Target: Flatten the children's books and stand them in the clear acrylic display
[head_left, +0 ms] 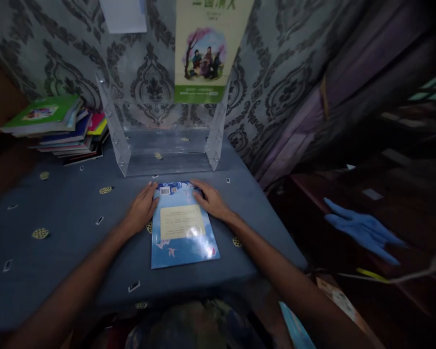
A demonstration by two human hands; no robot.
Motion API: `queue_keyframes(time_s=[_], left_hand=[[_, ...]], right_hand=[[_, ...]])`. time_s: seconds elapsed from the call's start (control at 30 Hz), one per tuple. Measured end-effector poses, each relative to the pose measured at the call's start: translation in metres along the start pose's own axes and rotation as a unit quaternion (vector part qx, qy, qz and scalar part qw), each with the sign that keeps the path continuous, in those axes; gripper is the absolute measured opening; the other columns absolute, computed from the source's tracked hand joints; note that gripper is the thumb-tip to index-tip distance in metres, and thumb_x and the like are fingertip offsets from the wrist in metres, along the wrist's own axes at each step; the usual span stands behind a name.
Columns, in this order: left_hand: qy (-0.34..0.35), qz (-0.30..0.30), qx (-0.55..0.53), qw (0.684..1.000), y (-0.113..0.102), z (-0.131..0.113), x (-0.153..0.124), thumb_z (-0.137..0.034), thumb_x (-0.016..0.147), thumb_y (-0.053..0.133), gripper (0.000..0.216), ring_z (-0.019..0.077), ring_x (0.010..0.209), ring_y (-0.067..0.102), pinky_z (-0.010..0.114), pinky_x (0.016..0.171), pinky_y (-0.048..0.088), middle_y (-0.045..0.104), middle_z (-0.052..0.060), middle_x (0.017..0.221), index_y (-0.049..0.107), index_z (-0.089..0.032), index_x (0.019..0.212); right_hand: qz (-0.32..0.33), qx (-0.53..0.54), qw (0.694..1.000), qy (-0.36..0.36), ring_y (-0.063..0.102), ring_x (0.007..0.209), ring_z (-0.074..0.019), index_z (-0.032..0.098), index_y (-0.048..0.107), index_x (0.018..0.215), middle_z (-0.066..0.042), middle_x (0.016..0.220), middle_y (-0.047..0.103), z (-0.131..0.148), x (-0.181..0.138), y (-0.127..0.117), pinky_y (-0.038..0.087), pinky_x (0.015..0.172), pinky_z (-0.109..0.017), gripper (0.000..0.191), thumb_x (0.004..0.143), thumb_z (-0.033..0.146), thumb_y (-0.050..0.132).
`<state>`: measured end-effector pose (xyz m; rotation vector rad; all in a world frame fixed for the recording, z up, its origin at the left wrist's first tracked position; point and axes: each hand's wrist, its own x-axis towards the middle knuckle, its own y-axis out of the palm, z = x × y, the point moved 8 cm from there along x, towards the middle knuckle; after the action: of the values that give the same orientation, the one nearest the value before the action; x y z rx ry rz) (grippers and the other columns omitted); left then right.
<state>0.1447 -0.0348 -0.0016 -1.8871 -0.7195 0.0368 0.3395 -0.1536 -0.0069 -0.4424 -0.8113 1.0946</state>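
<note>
A blue paperback book [183, 252] lies on the tablecloth, its back cover up and its barcode end away from me. My left hand [144, 207] grips the far left edge, fingers along the side and thumb near the cover. At the far right corner, my right hand [211, 198] holds the opposite edge, with its thumb against the cover. Just beyond the book stands a clear acrylic rack [170, 165]. Above the rack's right part is a pale green book [192, 94] with a picture of people under a tree; a white sheet or booklet [125, 19] is to its left.
A stack of books [72, 138] sits at the back left of the blue-grey tablecloth [72, 213]. Patterned wallpaper [152, 72] rises behind the rack. To the right are a purple curtain [294, 131] and a blue glove [361, 228] on a dark red surface.
</note>
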Motion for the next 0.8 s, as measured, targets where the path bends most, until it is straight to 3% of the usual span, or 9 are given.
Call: queue_keyframes(time_s=[0.13,0.33,0.5,0.8], left_hand=[[0.002,-0.028,0.009,1.000,-0.003,0.002,0.005,-0.039,0.099,0.037,0.051,0.0297,0.140,0.048,0.051,0.116,0.040,0.055,0.016,0.146,0.048,-0.013,0.142],[0.007,-0.042,0.039,0.998,-0.006,-0.003,0.009,-0.039,0.098,0.035,0.052,0.0293,0.137,0.051,0.050,0.115,0.041,0.059,0.016,0.143,0.052,-0.012,0.139],[0.027,0.010,0.081,0.996,-0.003,-0.018,0.017,-0.043,0.101,0.032,0.055,0.0308,0.138,0.050,0.054,0.117,0.036,0.057,0.019,0.144,0.052,-0.009,0.140],[0.167,0.110,0.062,0.978,0.030,-0.056,0.050,-0.039,0.106,0.028,0.051,0.0240,0.145,0.042,0.051,0.121,0.030,0.054,0.016,0.148,0.046,-0.013,0.145]], right_hand=[[-0.029,0.080,0.996,0.039,0.064,0.121,-0.0243,0.019,0.061,0.134,-0.009,0.132,0.068,-0.011,0.007,-0.010,0.051,0.104,-0.044,0.043,0.098,0.037,0.046],[-0.055,0.179,0.981,0.054,0.068,0.114,-0.0220,0.020,0.061,0.133,-0.008,0.120,0.074,-0.025,0.016,-0.014,0.050,0.104,-0.041,0.043,0.100,0.042,0.046],[-0.069,0.248,0.964,0.070,0.070,0.112,-0.0215,0.020,0.062,0.131,-0.010,0.118,0.074,-0.035,0.022,-0.012,0.051,0.104,-0.040,0.044,0.100,0.048,0.047],[-0.069,0.275,0.956,0.075,0.072,0.108,-0.0237,0.021,0.061,0.133,-0.011,0.121,0.073,-0.036,0.023,-0.019,0.053,0.102,-0.045,0.044,0.102,0.049,0.045]])
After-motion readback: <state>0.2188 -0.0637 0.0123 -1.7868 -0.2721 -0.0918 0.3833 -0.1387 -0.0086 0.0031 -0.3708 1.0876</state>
